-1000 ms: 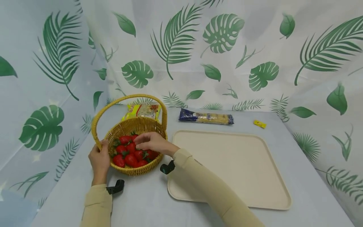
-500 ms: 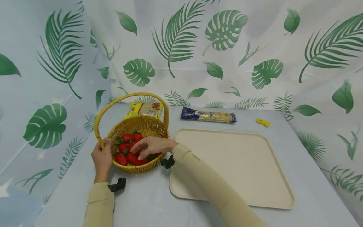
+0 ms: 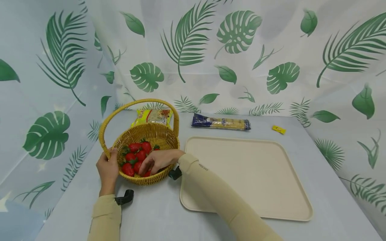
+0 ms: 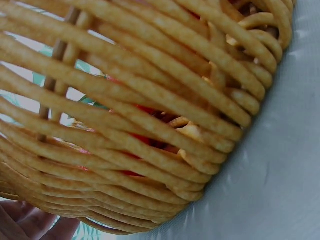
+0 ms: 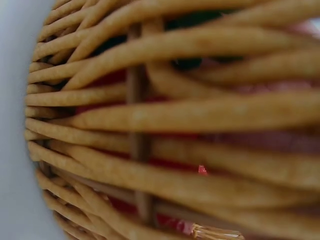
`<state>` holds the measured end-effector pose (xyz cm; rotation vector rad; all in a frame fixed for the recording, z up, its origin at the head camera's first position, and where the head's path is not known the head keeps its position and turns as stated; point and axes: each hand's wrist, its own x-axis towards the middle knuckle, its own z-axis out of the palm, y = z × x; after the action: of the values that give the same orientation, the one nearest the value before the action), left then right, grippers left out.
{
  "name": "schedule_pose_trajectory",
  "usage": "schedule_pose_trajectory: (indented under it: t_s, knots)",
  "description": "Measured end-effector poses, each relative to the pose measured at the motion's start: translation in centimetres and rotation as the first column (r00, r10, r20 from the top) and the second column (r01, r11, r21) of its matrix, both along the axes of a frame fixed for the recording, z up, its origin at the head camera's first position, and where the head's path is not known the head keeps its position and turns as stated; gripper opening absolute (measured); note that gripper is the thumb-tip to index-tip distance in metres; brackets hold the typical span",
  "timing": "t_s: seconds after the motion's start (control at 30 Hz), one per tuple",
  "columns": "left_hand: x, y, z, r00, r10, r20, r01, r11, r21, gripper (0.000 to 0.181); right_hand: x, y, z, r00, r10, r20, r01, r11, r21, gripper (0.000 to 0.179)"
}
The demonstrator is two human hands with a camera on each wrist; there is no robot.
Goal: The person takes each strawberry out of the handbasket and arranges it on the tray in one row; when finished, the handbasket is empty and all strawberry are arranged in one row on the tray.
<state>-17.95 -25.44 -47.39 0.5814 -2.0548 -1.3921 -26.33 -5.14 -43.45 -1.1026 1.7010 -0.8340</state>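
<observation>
A yellow wicker basket point(image 3: 144, 180) with a tall arched handle stands on the left of the table, with several red strawberries point(image 3: 135, 147) inside. My left hand point(image 3: 108, 169) grips its left side, where the handle meets the rim; in the left wrist view, fingers point(image 4: 32, 222) show below the weave. My right hand point(image 3: 159, 160) reaches in over the right side, fingers bent down, pinching a strawberry point(image 3: 147, 174) near the front wall. The hand covers most of that berry. In the right wrist view the basket wall point(image 5: 165, 115) fills the frame, with red behind its gaps.
A beige rectangular tray point(image 3: 238, 174) lies right of the basket, under the right forearm. Behind are a yellow food packet point(image 3: 155, 116), a blue and yellow pasta packet point(image 3: 221, 122) and a small yellow sachet point(image 3: 278, 129). Leaf-print cloth walls enclose the table.
My right hand has moved from above the berries down to the front of the basket, its fingers closing on a strawberry. My left hand keeps its grip on the basket.
</observation>
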Motion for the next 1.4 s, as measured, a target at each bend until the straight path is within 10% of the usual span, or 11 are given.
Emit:
schedule_pose_trajectory:
  t_s: [0.53,0.77,0.93,1.2,1.4]
  knots:
    - [0.1,0.2,0.2,1.0,-0.01,-0.001,0.01,1.0,-0.023,0.043,-0.2,0.4,0.3,0.999,0.026,0.031,-0.024,0.998,-0.054,0.039]
    - [0.2,0.2,0.0,1.0,0.002,-0.011,-0.003,0.999,-0.036,0.044,0.0,0.6,0.2,0.995,-0.102,0.024,0.104,0.982,-0.159,0.031]
    - [0.1,0.2,0.0,1.0,0.005,-0.009,-0.005,0.999,-0.033,0.043,0.5,1.1,0.4,0.968,-0.232,0.093,0.247,0.944,-0.22,0.027]
    - [0.2,0.3,0.2,1.0,-0.002,-0.004,0.002,0.999,-0.035,0.044,1.4,2.9,1.1,0.92,-0.368,-0.134,0.299,0.882,-0.365,0.033]
    - [0.2,0.2,0.3,1.0,0.01,0.007,-0.01,1.0,-0.027,0.043,2.0,4.6,1.0,0.862,-0.499,-0.091,0.424,0.808,-0.409,0.036]
